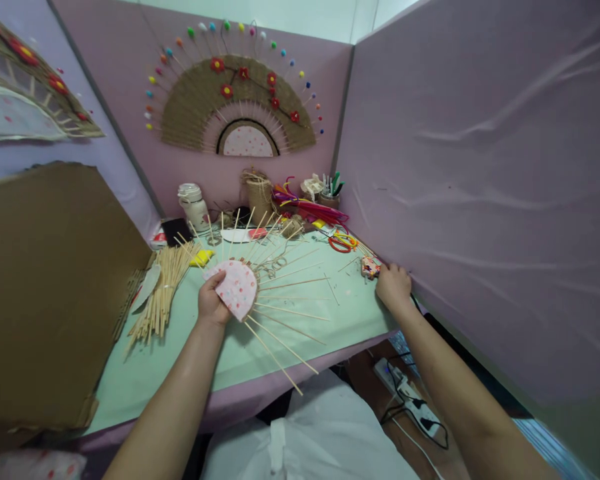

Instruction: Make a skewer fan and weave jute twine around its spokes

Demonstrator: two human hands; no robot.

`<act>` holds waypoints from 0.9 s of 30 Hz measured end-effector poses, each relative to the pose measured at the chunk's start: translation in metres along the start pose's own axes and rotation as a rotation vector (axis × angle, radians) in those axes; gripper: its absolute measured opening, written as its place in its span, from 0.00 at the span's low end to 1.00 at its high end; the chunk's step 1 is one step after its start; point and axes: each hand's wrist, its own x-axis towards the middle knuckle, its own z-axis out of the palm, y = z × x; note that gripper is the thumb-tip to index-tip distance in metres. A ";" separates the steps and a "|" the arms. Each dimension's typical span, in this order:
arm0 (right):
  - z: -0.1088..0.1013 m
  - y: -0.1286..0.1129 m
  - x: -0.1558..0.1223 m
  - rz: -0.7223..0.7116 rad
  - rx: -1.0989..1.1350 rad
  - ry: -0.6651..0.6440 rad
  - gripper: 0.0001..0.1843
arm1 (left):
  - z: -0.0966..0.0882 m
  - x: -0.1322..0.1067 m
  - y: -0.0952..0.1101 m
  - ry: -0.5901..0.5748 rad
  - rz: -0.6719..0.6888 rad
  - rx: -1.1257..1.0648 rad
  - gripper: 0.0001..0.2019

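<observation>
In my left hand point(214, 301) is a half-round piece covered in white cloth with pink dots point(240, 291), the thumb on its face and the fingers behind it. Thin bamboo sticks point(293, 308) fan out from its curved edge over the table. My right hand point(394, 287) is at the table's right edge by the partition, its fingers curled at a small flower-patterned object point(370, 267). A black cord point(416, 303) shows beside that hand. The grip itself is partly hidden.
A bundle of bamboo sticks point(163, 293) lies left, beside a cardboard sheet point(45, 293). Orange-handled scissors point(341, 244), a twine spool point(261, 200) and a white jar point(194, 208) stand or lie behind. A finished fan point(193, 107) hangs on the wall. A power strip point(410, 400) is below.
</observation>
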 end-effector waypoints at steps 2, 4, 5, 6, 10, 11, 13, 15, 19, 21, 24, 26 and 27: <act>-0.005 -0.001 -0.002 0.012 -0.005 0.003 0.20 | 0.001 -0.003 0.001 -0.016 -0.012 -0.002 0.19; -0.013 -0.001 -0.004 0.023 0.022 0.035 0.19 | 0.002 -0.007 0.002 -0.049 -0.054 0.002 0.20; -0.017 -0.002 -0.005 0.019 0.054 0.062 0.19 | 0.001 -0.008 0.002 -0.069 -0.084 0.004 0.19; -0.022 -0.005 -0.006 0.003 0.104 0.094 0.20 | 0.001 -0.010 0.002 -0.090 -0.113 0.005 0.19; -0.040 -0.046 -0.003 -0.264 0.557 0.155 0.23 | -0.005 -0.014 0.001 -0.209 -0.259 0.019 0.17; -0.043 -0.065 -0.002 -0.380 0.723 0.132 0.22 | -0.007 -0.014 0.001 -0.250 -0.301 0.027 0.16; -0.046 -0.111 -0.001 -0.516 1.030 0.030 0.21 | -0.012 -0.014 0.000 -0.321 -0.379 0.039 0.16; -0.047 -0.161 -0.004 -0.577 1.293 -0.163 0.21 | -0.017 -0.012 -0.001 -0.371 -0.449 0.038 0.15; -0.049 -0.232 -0.017 -0.497 1.802 -0.745 0.27 | -0.028 -0.007 -0.001 -0.516 -0.595 0.044 0.16; -0.048 -0.244 -0.022 -0.484 1.934 -0.981 0.27 | -0.032 -0.007 0.000 -0.547 -0.633 0.044 0.16; -0.043 -0.240 -0.019 -0.502 1.888 -1.145 0.19 | -0.035 -0.007 0.000 -0.579 -0.654 0.047 0.15; -0.037 -0.230 -0.008 -0.462 1.800 -1.079 0.13 | -0.035 -0.008 -0.002 -0.603 -0.677 0.044 0.16; -0.034 -0.224 0.000 -0.436 1.757 -0.997 0.13 | -0.035 -0.009 -0.002 -0.616 -0.695 0.040 0.16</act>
